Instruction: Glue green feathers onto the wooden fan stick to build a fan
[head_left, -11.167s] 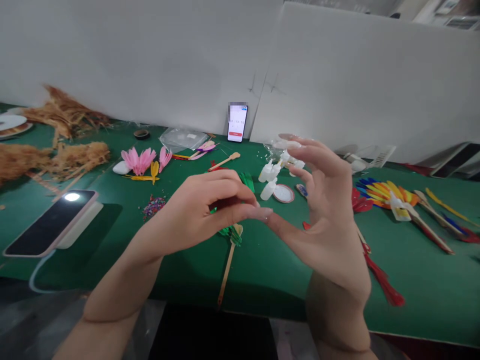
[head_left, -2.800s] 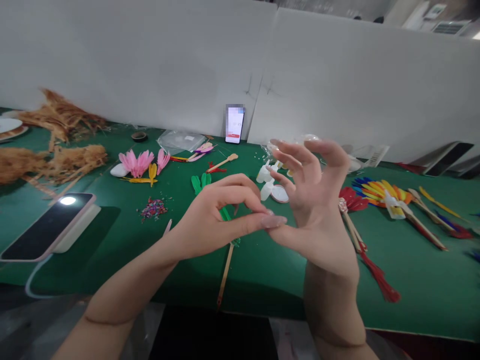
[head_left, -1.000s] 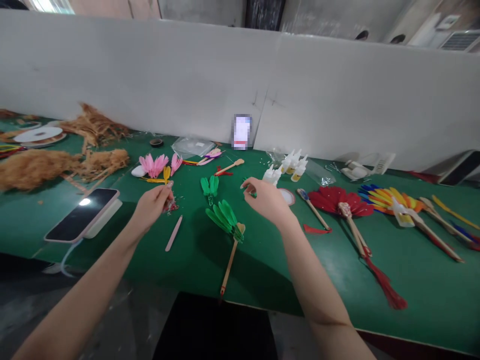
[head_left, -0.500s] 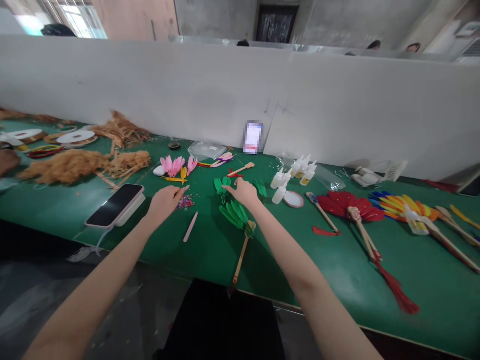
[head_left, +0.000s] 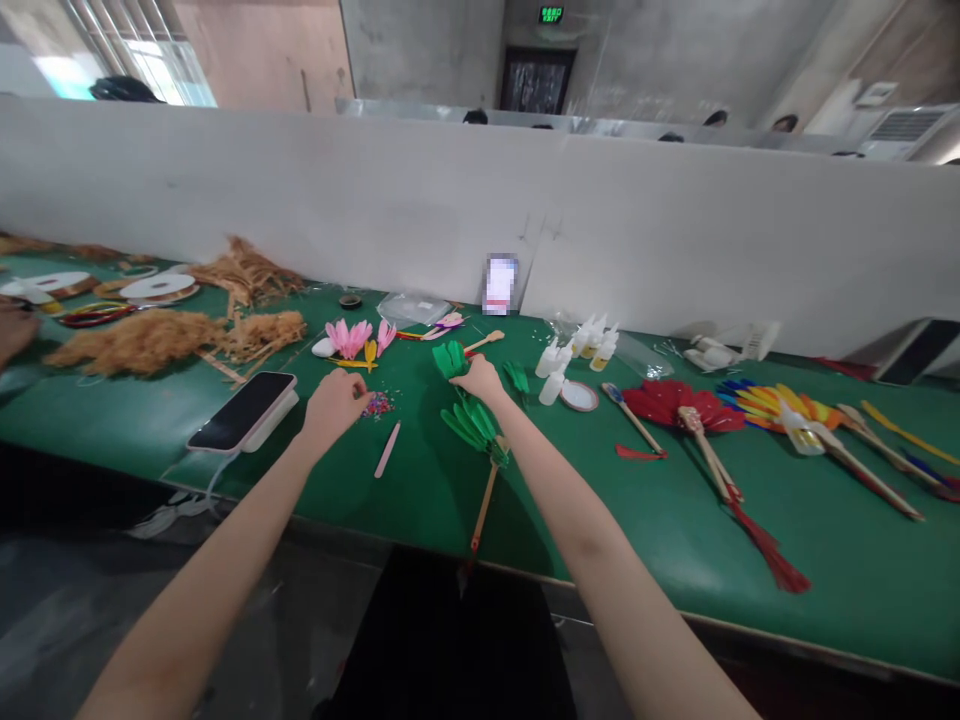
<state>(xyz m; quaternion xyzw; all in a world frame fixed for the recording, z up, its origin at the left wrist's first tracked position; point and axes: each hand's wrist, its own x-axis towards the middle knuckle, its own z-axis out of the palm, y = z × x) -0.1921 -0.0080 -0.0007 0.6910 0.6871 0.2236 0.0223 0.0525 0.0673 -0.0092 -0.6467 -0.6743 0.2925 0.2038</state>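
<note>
Unlike half a second ago, the right hand (head_left: 480,382) is now pinching the base of the small green feather bunch (head_left: 449,358) near frame centre, feathers fanning up-left from the fingertips. The left hand (head_left: 335,402), left of centre, is curling beside colored beads (head_left: 379,404); whether it is gripping anything, I cannot tell.

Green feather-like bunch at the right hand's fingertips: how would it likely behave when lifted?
The green feather-like bunch is probably light for its size, since its pieces look thin. Its spread outer ends would likely flex, while the gathered end by the right hand may hold together. Its fanned shape makes rolling unlikely.
</note>
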